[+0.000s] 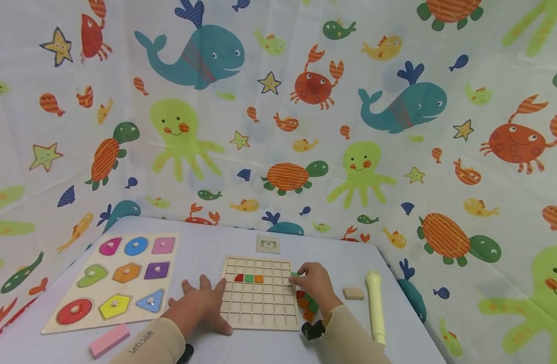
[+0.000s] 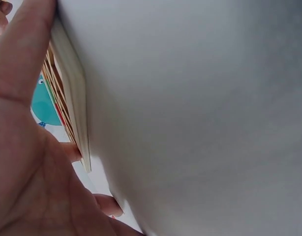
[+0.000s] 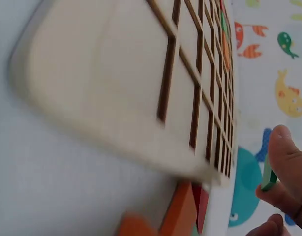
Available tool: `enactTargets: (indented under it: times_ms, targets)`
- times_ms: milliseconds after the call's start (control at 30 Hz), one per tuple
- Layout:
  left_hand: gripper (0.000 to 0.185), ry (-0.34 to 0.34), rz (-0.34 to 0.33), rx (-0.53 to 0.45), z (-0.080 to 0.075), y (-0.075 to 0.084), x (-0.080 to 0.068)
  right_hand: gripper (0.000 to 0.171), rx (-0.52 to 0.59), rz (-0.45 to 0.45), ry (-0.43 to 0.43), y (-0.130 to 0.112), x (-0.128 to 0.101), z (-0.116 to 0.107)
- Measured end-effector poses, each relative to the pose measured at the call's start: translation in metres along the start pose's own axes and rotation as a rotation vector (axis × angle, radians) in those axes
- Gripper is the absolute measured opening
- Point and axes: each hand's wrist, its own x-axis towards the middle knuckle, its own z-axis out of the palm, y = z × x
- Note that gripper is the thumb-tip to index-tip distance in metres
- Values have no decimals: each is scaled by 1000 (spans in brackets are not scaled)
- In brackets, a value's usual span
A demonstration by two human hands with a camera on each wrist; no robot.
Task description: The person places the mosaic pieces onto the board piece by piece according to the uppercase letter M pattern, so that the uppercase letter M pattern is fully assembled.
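Observation:
A wooden grid board (image 1: 260, 319) lies on the table, with a red tile (image 1: 239, 278), a green tile (image 1: 249, 278) and an orange tile (image 1: 259, 279) side by side in its cells. My left hand (image 1: 201, 304) is spread along the board's left side, thumb by the near corner. In the left wrist view, its fingers touch the board's edge (image 2: 75, 83). Thumb and finger of my right hand (image 1: 318, 284) pinch a small green tile (image 3: 269, 175) at the board's right edge. Beneath that hand, a pile of red, orange and green tiles (image 1: 308, 306) is partly covered.
A small pattern card (image 1: 267, 244) lies behind the board. To the left are a knobbed shape puzzle (image 1: 123, 288) and a pink block (image 1: 109, 340). A small wooden block (image 1: 353, 293) and a pale yellow tube (image 1: 376, 308) lie to the right. A printed curtain (image 1: 242, 136) surrounds the table.

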Motion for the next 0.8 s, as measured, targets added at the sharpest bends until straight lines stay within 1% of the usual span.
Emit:
enactTargets:
  times_ms: [100,200,333,433,567,800]
  targets:
    - [129,2,-2,0,0,0,-2,28,26,-49,-11,-10,-5,7]
    - [130,1,-3,-3,1,-1,-1,28,35,-90,-24,-21,-8,13]
    - [130,-5,-3,-13,1,-2,1,28,25,-109,-31,-31,-6,19]
    - [129,-7,-5,-15,0,-1,0,28,27,-104,-48,-35,-3,26]
    - [130,-12,-14,-23,0,-1,1,29,0,-87,-74,-42,0,35]
    - [131,-1,-19,-15,0,0,1,29,-28,-39,-114,-51,4,41]
